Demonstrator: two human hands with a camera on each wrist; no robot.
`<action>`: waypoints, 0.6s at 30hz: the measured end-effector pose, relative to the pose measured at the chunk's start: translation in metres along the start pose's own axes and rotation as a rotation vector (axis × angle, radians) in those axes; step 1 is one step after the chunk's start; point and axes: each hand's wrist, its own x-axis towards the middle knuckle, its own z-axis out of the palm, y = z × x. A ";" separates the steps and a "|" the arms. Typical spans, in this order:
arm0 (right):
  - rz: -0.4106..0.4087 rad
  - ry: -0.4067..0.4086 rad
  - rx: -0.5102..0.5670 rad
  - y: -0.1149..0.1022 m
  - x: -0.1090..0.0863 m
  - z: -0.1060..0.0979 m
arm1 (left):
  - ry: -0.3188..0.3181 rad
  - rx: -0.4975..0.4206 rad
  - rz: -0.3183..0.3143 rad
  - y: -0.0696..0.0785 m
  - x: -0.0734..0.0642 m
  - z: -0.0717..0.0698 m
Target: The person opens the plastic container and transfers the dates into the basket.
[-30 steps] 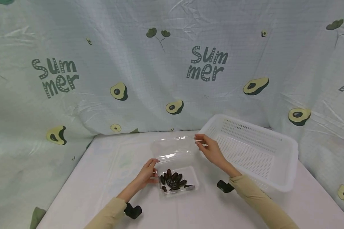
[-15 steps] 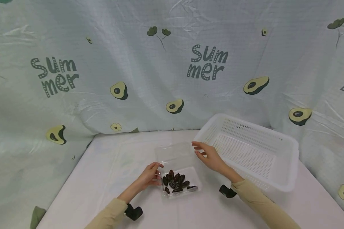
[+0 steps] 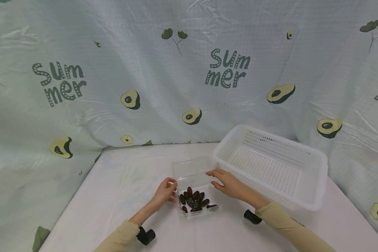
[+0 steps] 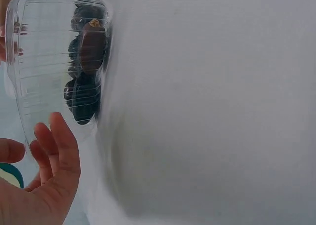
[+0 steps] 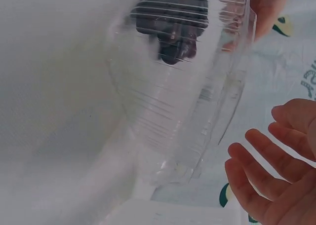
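A clear plastic clamshell container [image 3: 212, 195] stands on the table with its lid [image 3: 190, 168] laid back behind it. Dark brown dates [image 3: 193, 201] lie in its base; through the ribbed wall in the left wrist view, one date [image 4: 92, 47] shows its stem end. My left hand [image 3: 163, 193] pinches the container's left edge, thumb at the rim and fingers along the outside wall. My right hand [image 3: 229, 183] hovers near the back right corner, fingers spread and loosely bent. In the right wrist view that right hand [image 5: 276, 178] is apart from the container and holds nothing.
A white perforated plastic basket [image 3: 305, 194] stands to the right, close behind my right hand. A light printed cloth [image 3: 163, 77] hangs along the back of the white-covered table [image 3: 138, 164]. Black wrist devices [image 3: 146, 236] sit beneath both forearms.
The lid has sunk back and lies lower. My right hand has left the lid's edge and come down toward the near side. The container, with my left hand at it, has shifted slightly right.
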 end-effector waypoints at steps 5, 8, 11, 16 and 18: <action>-0.040 -0.048 -0.103 -0.003 -0.001 0.004 | 0.056 0.169 0.132 0.000 -0.004 0.000; -0.082 -0.057 -0.159 -0.003 -0.002 0.006 | 0.080 0.303 0.227 0.001 -0.006 0.000; -0.134 -0.053 -0.205 -0.002 -0.002 0.009 | 0.111 0.491 0.330 0.001 -0.009 0.001; -0.213 -0.049 -0.269 -0.002 0.000 0.016 | 0.171 0.792 0.463 -0.001 -0.016 0.006; -0.234 -0.055 -0.286 -0.003 0.001 0.019 | 0.186 0.903 0.515 -0.002 -0.018 0.008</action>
